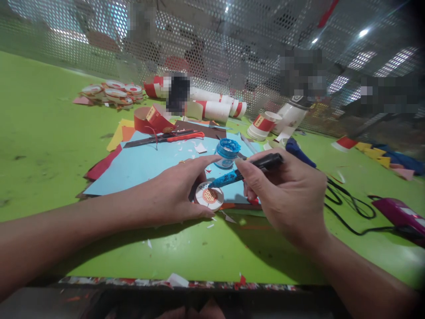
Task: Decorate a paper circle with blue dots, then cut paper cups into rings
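My left hand grips a round white disc with an orange printed centre, thumb at its near edge and fingers at its far side. In my right hand is a pen-like tool with a black end and a blue, paint-smeared shaft. Its blue tip meets or hovers just over the disc's upper part; which of these cannot be told. Just behind the disc stands an uncapped jar with blue round its rim, on light blue paper.
Orange-handled scissors and a red paper band lie behind the hands. Farther back are stacked discs and white-and-red paper cups. A purple device with a black cable is at right. Paper scraps litter the green table.
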Tool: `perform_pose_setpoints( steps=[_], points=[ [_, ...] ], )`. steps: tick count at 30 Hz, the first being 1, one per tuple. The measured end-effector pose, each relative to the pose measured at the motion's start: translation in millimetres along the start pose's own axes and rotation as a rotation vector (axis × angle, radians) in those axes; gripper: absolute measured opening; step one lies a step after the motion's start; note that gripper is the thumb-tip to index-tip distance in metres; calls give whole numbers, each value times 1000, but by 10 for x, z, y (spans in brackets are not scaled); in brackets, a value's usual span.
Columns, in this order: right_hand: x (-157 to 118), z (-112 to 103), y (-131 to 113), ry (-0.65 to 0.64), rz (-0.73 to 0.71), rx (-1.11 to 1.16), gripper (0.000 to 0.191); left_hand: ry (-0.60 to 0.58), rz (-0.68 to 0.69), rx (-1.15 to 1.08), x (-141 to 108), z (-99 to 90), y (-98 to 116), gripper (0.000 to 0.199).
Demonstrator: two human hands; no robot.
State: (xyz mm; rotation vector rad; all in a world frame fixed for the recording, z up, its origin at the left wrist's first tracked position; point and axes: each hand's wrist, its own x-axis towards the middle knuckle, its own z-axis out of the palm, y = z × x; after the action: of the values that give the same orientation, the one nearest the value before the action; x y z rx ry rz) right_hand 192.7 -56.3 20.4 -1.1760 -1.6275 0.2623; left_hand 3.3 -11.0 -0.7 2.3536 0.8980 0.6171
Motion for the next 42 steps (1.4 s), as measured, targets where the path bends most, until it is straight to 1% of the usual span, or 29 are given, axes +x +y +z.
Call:
perform_pose_setpoints(
  steps=[14,19,22,25,27,32,37,39,42],
  points=[
    [0,-6,23,-31,11,-21,22,6,44,10,4,4,-7,70],
    [-7,-5,35,-47,12,-18,23,-2,26,7,3,-5,-6,72],
    [10,-9,12,-16,25,12,22,-4,-20,14,-3,-5,2,79],
    [42,-32,-44,82,33,41,21,-12,-68,25,-5,1,8,88],
    [57,-52,-77,125,32,50,21,-25,-86,30,-6,4,6,90],
    [57,-70,-97,115,34,53,23,-14,-93,70,-12,-8,2,95],
    [65,-62,-99,112,53,92,21,-38,-111,61,-19,-24,21,99],
    [69,-61,-95,107,67,103,22,-38,-106,65,-25,-24,26,98],
    [71,-61,-81,101,76,122,21,-39,-56,79,-36,-23,25,91]
  ],
)
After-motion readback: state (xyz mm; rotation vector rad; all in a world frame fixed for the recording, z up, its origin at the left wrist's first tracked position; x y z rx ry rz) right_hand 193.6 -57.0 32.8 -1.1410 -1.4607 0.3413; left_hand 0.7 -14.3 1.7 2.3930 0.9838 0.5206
